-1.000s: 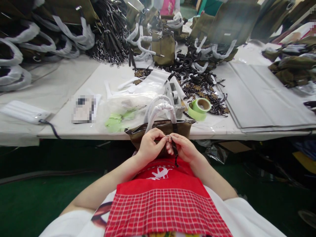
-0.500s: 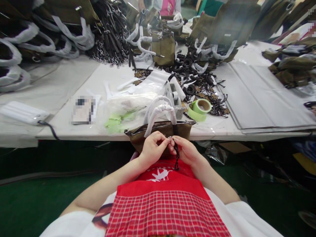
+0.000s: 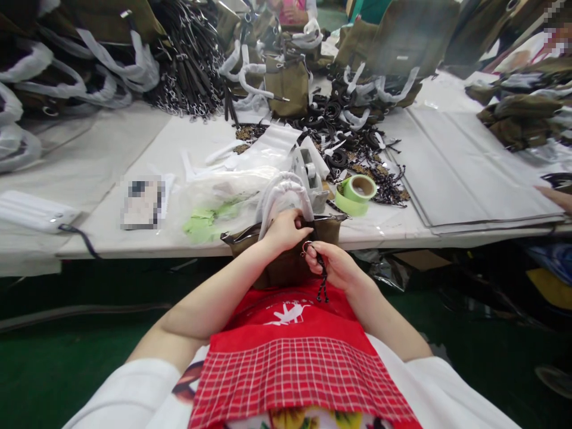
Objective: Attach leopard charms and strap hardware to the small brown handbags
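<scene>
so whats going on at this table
Someone in a red apron has an olive bag in front of them at the edge of the table. Their right hand holds a black cord with a metal ring; their left hand is by the bag's white-wrapped handles. Whether the ring is fastened to the bag isn't clear.

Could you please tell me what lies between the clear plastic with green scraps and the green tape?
In the head view, mainly the white-wrapped handles of the brown bag, then a grey tape dispenser nearer the green tape.
</scene>
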A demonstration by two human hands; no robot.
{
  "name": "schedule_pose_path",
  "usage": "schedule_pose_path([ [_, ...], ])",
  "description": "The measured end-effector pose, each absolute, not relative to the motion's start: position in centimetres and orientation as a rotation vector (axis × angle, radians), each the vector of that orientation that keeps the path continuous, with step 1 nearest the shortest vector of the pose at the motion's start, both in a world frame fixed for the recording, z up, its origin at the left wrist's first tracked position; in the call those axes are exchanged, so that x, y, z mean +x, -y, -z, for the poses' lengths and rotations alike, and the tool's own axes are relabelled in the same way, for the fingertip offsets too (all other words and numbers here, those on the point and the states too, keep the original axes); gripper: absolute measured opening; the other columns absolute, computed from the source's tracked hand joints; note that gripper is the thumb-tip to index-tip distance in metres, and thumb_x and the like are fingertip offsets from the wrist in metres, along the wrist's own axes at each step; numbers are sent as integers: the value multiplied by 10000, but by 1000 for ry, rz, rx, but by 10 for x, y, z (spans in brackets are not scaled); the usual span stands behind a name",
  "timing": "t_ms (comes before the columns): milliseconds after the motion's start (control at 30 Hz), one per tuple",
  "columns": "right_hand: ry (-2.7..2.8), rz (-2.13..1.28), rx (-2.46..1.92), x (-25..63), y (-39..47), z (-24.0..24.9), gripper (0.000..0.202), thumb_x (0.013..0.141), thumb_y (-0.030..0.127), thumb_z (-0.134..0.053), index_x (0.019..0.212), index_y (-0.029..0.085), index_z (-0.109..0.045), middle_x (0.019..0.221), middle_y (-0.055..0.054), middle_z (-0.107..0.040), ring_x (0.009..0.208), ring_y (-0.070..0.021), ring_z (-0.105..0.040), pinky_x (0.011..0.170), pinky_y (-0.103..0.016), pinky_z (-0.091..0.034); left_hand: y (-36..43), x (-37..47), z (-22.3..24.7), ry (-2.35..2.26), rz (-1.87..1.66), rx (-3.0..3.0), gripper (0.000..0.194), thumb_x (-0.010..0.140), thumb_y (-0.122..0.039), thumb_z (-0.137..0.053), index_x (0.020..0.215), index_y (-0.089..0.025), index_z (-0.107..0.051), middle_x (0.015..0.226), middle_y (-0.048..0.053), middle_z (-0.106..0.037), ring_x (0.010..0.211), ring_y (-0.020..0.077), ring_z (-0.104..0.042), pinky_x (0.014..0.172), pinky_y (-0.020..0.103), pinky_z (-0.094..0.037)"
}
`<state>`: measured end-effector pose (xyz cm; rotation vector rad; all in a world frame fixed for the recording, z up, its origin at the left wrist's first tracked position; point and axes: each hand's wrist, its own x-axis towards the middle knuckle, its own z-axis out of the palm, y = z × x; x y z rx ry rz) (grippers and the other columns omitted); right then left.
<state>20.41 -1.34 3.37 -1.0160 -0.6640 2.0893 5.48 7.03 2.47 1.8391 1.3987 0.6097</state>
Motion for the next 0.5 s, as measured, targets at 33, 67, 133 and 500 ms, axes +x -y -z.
schedule_pose_path([
  [33,661,-2083,-1018,204,13,-34,243,806,350,-632,700,160,-526,616,27,-455,512,-68,-348,476,-198,-224,-76,58,-28,-1381,-588,1822,252,766,-331,-719,940,-149,-714,760,21,-680,675,161,-608,652,271,-473],
  [67,655,-2074,-1022,205,13,-34,240,801,347,-637,699,159,-529,616,26,-456,514,-68,-350,475,-196,-225,-81,60,-32,-1391,-588,1792,222,781,-357,-705,872,-155,-718,738,16,-679,667,159,-609,633,263,-461],
  [133,632,-2061,-1032,206,11,-33,235,789,342,-648,699,157,-535,618,23,-460,520,-69,-356,473,-192,-227,-85,61,-44,-1458,-601,1730,262,803,-418,-684,794,-158,-716,725,21,-690,659,162,-620,607,258,-441],
  [500,601,-2069,-1113,203,1,-31,216,739,340,-655,697,163,-538,595,24,-488,484,-63,-374,442,-177,-235,-52,54,-77,-1465,-378,1817,348,923,-449,-526,869,-179,-737,822,63,-757,790,215,-698,741,272,-506],
])
